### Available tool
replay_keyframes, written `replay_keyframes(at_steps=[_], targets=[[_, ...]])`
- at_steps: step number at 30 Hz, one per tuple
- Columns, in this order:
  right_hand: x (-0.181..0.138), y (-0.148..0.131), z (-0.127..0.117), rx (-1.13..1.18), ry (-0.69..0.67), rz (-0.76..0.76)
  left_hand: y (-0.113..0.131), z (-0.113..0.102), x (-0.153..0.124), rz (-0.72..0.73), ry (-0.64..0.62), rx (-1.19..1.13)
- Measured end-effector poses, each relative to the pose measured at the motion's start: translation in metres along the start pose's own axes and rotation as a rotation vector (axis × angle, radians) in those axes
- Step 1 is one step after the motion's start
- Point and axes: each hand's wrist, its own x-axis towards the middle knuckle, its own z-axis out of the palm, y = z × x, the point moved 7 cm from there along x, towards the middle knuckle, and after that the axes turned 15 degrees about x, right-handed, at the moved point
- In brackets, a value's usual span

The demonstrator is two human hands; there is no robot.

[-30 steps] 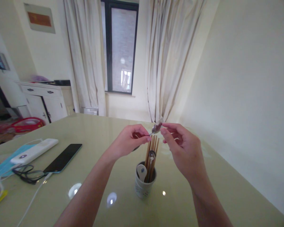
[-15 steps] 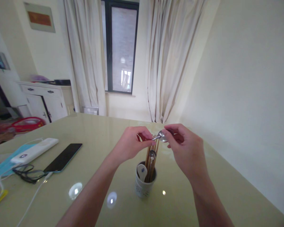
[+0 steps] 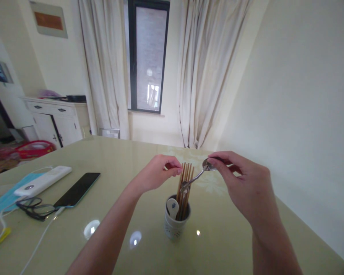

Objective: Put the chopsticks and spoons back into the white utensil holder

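Observation:
A metal spoon [image 3: 199,175] is pinched by its bowl in my right hand [image 3: 240,179], its handle slanting down to the left, in front of the chopsticks. My left hand [image 3: 159,173] is off the spoon, thumb and fingertips drawn together with nothing visible in them, just left of the chopstick tops. Below both hands a pale patterned cup [image 3: 173,229] stands upright on the table. It holds several wooden chopsticks [image 3: 187,172], a white ceramic spoon [image 3: 172,208] with a blue mark, and another metal spoon, partly hidden by the held spoon's handle.
On the glossy table [image 3: 126,152], to the left, lie a phone [image 3: 77,190] with a cable, glasses [image 3: 36,209], a white power strip or power bank [image 3: 43,181] and a blue mask [image 3: 5,196]. A wall [image 3: 309,114] borders the right side.
My left hand has let go of the spoon's handle. My right hand has moved right with the spoon, whose handle now tips downward over the cup.

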Motion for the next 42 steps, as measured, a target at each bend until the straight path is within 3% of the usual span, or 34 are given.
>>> replay_keyframes(at_steps=[8,15,42], targets=[[-0.01,0.005,0.037,-0.184,-0.436,0.052,0.004,0.019,-0.002,0.036,-0.143,-0.003],[-0.02,0.016,0.055,-0.348,-0.624,0.144,0.005,0.029,-0.002,0.072,-0.178,0.042],[-0.027,0.046,0.082,-0.591,-0.757,0.344,0.006,0.029,0.001,0.092,-0.112,0.125]])
